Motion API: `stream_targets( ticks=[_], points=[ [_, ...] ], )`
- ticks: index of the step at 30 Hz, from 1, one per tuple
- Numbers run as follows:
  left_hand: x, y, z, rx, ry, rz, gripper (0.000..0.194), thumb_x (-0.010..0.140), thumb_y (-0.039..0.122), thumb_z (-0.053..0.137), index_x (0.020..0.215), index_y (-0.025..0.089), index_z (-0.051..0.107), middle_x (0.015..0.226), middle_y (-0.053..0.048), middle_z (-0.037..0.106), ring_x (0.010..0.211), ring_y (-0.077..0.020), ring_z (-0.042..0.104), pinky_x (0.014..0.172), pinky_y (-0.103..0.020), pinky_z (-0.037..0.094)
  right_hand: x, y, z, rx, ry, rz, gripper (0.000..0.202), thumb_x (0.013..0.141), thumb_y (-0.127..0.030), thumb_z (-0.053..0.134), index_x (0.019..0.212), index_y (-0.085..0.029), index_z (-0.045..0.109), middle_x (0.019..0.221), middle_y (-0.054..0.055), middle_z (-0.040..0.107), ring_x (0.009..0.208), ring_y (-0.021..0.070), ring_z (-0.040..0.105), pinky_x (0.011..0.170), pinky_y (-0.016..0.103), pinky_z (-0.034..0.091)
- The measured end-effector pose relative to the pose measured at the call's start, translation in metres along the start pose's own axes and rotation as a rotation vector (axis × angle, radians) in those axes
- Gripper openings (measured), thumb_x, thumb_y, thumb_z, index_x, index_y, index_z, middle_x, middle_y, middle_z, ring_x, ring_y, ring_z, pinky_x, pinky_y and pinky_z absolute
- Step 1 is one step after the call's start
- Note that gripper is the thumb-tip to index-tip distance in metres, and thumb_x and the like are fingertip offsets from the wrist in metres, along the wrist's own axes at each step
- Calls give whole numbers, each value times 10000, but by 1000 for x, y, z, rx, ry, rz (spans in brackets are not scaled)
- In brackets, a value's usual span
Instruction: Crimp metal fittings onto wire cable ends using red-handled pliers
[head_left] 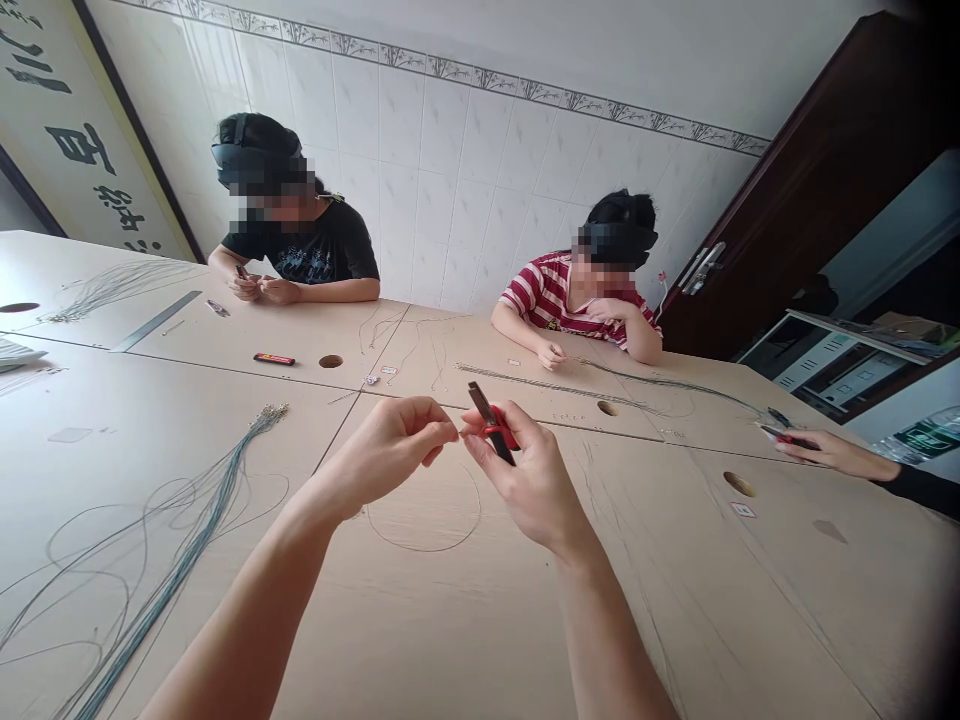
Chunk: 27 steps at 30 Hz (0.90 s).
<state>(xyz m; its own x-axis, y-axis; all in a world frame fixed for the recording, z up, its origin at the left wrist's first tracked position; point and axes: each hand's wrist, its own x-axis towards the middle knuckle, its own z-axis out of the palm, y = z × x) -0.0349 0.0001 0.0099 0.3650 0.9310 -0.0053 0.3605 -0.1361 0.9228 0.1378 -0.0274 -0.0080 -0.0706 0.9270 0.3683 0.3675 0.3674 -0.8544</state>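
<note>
In the middle of the view my left hand (397, 440) is closed, thumb and forefinger pinching the end of a thin cord (427, 550). The cord hangs below in a round loop over the table. Close beside it, my right hand (532, 470) is wrapped round small pliers (487, 412) with a dark metal head and red and black handles. Its thumb and fingertip meet near my left fingertips, where a tiny piece is too small to make out. To the left lies a bundle of blue-grey cords (217, 510) with small metal ends gathered at the top.
Two people sit across the wooden table (420, 640), both handling small things. From the right edge a co-worker's hand (847, 455) holds a red and black tool. A red and black case (274, 359), a metal ruler (157, 320), more cords (555, 388) and cable holes (739, 484) are about.
</note>
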Motion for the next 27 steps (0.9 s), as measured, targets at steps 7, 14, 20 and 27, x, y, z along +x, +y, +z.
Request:
stream_targets(
  ticks=[7, 14, 20, 27],
  points=[
    [2, -3, 1, -65, -16, 15, 222, 878, 353, 554, 749, 182, 611, 629, 43, 421, 573, -96, 328, 523, -256, 253, 0, 0, 2, -76, 1, -53, 13, 893, -254, 576, 903, -245, 576, 948, 8, 700, 891, 180, 628, 809, 319, 482],
    [4, -5, 0, -64, 14, 1, 219, 866, 357, 562, 739, 184, 601, 628, 44, 426, 559, -93, 326, 509, -251, 248, 0, 1, 2, -44, 9, -33, 46, 871, -252, 601, 910, -240, 580, 961, 10, 691, 896, 169, 619, 813, 308, 485],
    [4, -5, -2, -32, 50, -21, 205, 860, 345, 557, 724, 195, 583, 609, 51, 420, 540, -90, 318, 483, -240, 228, 1, 0, -1, -38, 55, -46, 77, 855, -224, 604, 930, -234, 594, 1001, 14, 614, 881, 144, 605, 797, 277, 496],
    [2, -3, 0, -28, 48, -12, 205, 854, 327, 555, 704, 188, 571, 614, 46, 425, 542, -92, 317, 477, -239, 231, 1, 2, 1, -100, 38, -79, 42, 868, -218, 582, 902, -231, 560, 990, 18, 550, 960, 164, 599, 861, 307, 481]
  ],
)
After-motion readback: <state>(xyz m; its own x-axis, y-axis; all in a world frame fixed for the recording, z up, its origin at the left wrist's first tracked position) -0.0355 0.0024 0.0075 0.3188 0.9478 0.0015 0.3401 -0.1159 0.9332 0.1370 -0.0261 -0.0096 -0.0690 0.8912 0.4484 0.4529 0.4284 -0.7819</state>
